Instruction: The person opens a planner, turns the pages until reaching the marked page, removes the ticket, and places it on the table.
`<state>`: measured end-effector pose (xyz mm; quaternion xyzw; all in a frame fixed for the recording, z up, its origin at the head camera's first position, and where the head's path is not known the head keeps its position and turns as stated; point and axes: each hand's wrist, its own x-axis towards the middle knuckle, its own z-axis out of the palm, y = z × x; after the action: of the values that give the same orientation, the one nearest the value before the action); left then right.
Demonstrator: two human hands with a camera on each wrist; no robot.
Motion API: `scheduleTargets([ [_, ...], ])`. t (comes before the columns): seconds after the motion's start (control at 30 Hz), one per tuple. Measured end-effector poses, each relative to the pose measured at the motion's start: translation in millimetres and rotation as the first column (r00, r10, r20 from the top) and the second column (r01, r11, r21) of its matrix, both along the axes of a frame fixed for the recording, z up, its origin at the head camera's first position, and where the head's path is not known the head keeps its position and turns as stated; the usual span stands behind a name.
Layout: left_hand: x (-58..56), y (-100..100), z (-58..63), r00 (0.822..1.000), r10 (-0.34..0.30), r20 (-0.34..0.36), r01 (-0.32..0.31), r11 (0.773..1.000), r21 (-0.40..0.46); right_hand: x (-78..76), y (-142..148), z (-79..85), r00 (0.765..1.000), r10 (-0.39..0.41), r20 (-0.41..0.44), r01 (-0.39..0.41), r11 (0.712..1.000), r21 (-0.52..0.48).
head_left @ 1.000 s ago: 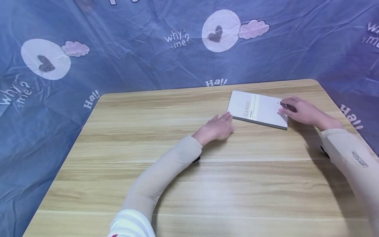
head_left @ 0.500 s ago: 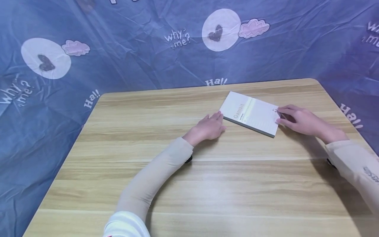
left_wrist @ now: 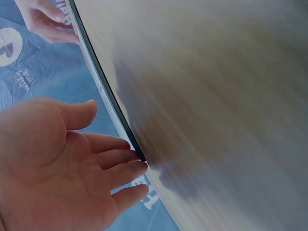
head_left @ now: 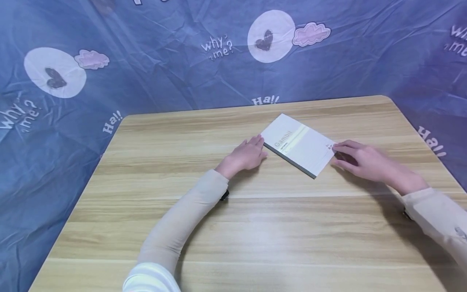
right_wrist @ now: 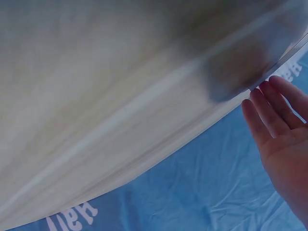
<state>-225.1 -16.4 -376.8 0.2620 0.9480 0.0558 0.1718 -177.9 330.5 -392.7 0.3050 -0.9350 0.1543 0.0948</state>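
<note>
A pale notebook (head_left: 304,144) printed "Gambit" lies turned at an angle on the wooden table, toward its far side. My left hand (head_left: 245,154) is at its left corner, fingers extended, fingertips touching the edge. In the left wrist view, the palm and straight fingers of that left hand (left_wrist: 72,163) show beside the notebook's dark edge (left_wrist: 108,91). At the opposite short side, my right hand (head_left: 368,162) touches the edge with its fingertips, thumb spread lower. The right wrist view shows the fairly straight fingers of the right hand (right_wrist: 284,130) meeting the notebook's end.
The wooden table (head_left: 255,235) has its far edge just behind the notebook. A blue printed cloth (head_left: 164,61) hangs behind the table and around its sides. Light sleeves cover both forearms, with a dark wrist device (head_left: 224,195) under the left one.
The notebook has slid left and a little nearer, turning clockwise. The left hand has shifted left along with its corner, and the right hand has moved left and nearer, following the short edge.
</note>
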Motion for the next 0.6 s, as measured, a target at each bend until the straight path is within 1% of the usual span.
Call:
scheduleTargets([
  [0.37, -10.5, -18, -1.0, 1.000, 0.029, 0.004, -0.029, 0.999, 0.012, 26.0, -26, -1.6, 0.994, 0.109, -0.025, -0.109, 0.994, -0.023],
  [0.6, -16.4, -27, -2.9, 0.999, 0.034, 0.000, -0.034, 0.999, 0.011, 40.2, -40, -0.5, 0.983, 0.181, -0.006, -0.181, 0.983, -0.020],
])
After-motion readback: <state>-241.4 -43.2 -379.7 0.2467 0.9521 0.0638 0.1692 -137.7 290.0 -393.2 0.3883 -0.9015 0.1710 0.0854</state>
